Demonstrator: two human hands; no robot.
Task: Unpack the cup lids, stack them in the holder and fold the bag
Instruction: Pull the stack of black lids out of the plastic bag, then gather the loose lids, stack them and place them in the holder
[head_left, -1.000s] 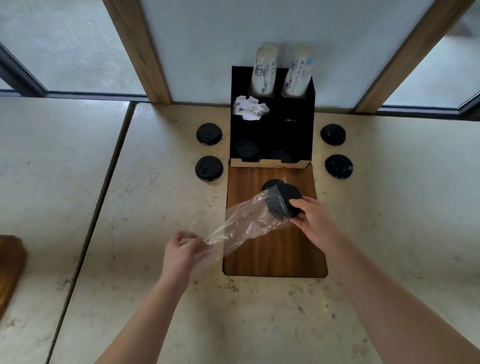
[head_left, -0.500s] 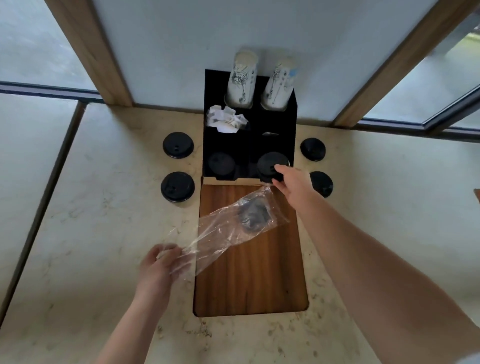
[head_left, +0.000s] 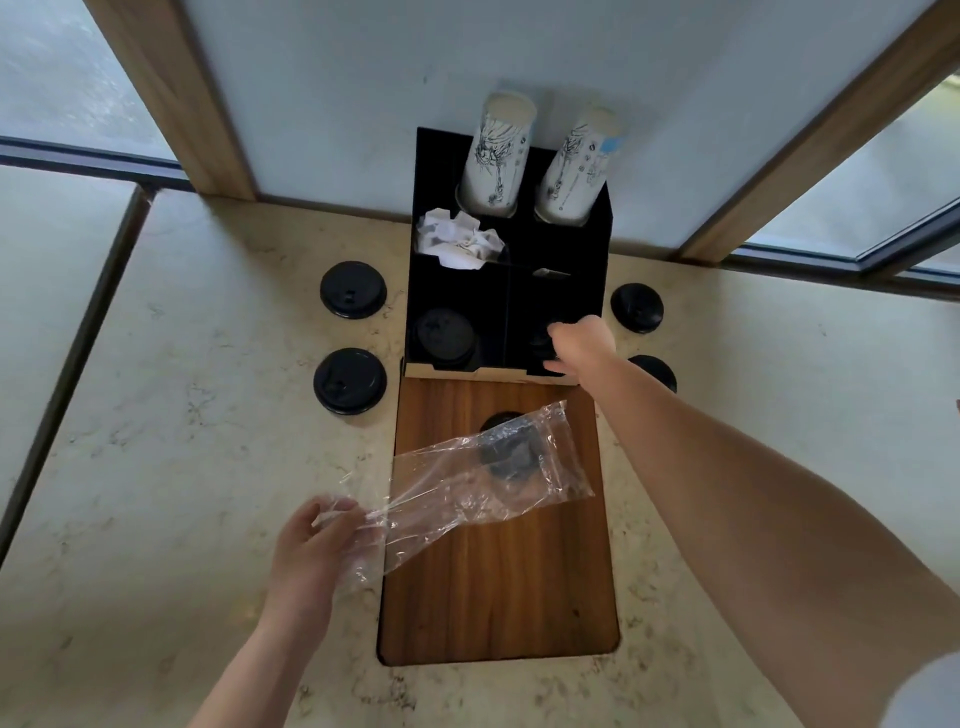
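Bag (head_left: 483, 473) pinched by left hand (head_left: 317, 545) — right hand (head_left: 579, 345) in holder (head_left: 561, 249), grip hidden.

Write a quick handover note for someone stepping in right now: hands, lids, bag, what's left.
Left hand grips one end of the plastic bag.
Right hand is at the holder's front right slot, setting a lid in.
Front left slot has lids.
At least one lid is in the bag; four loose lids lie on the counter.
Left: empty the bag, then fold it.
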